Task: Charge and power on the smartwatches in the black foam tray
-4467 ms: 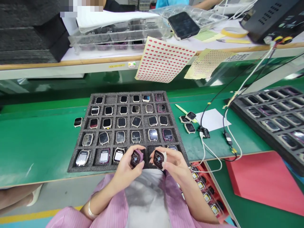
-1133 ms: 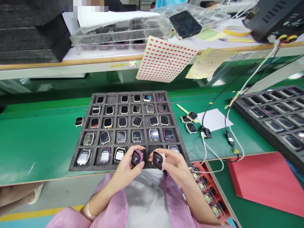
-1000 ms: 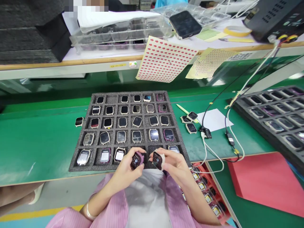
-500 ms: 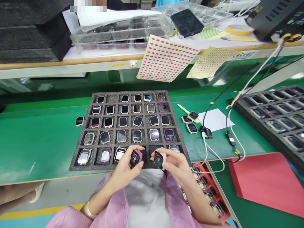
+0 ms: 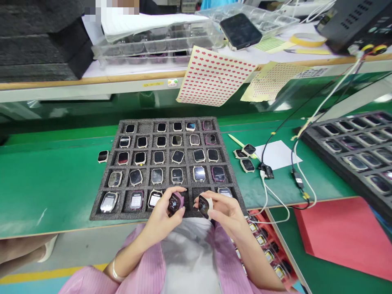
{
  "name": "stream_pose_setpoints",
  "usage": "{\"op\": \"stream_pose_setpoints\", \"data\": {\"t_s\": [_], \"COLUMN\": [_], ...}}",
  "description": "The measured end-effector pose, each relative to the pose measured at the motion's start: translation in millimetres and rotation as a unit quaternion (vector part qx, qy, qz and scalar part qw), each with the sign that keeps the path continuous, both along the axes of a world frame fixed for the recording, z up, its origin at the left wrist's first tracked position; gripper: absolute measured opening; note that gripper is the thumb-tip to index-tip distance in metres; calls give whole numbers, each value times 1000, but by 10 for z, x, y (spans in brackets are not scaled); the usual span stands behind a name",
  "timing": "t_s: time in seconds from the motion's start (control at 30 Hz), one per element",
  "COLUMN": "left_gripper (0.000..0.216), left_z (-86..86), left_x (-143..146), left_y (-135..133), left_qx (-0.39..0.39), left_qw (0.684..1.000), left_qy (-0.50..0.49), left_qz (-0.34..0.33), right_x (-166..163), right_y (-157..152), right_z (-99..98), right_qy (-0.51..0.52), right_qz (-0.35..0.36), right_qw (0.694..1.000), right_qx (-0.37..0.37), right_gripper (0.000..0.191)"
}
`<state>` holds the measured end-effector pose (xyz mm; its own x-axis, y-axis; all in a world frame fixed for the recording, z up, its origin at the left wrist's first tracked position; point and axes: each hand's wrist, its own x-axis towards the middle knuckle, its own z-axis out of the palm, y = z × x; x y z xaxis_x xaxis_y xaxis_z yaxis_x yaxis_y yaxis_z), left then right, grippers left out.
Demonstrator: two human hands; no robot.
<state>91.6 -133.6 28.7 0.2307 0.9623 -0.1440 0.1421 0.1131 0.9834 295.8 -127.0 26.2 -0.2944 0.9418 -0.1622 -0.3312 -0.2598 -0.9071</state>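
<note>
My left hand (image 5: 163, 218) is closed around a purple-cased smartwatch body (image 5: 175, 203), its dark screen facing up. My right hand (image 5: 225, 212) is closed around a white-cased smartwatch body (image 5: 204, 206). Both hands hover side by side over the near edge of a black foam tray (image 5: 167, 206), whose grid of pockets holds several more watch bodies. The two pockets right behind my hands look bare.
Three loose watch bodies (image 5: 244, 157) lie right of the tray by a white paper (image 5: 275, 155) and charging cables (image 5: 294, 175). A single watch body (image 5: 103, 156) lies left of it. A second foam tray (image 5: 358, 153) sits far right; a red sticker sheet (image 5: 214, 77) hangs from the shelf.
Both hands keep holding the same two watch bodies near the tray's front edge; they only shifted and tilted slightly. The view moved a little.
</note>
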Motion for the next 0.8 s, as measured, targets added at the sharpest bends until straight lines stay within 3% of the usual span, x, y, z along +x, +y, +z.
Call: {"op": "stream_pose_setpoints", "data": {"t_s": [0.23,0.8], "left_gripper": [42,40], "left_z": [-2,-15], "left_x": [-2,-3], "left_y": [1,8], "left_qx": [5,4], "left_qw": [1000,1000], "left_qy": [3,9], "left_qz": [2,27], "right_x": [-2,-3], "right_y": [6,-15], "right_z": [9,50], "right_qy": [21,-15], "right_qz": [14,-7], "right_qw": [999,1000], "right_qx": [22,-22], "right_gripper": [32,34]}}
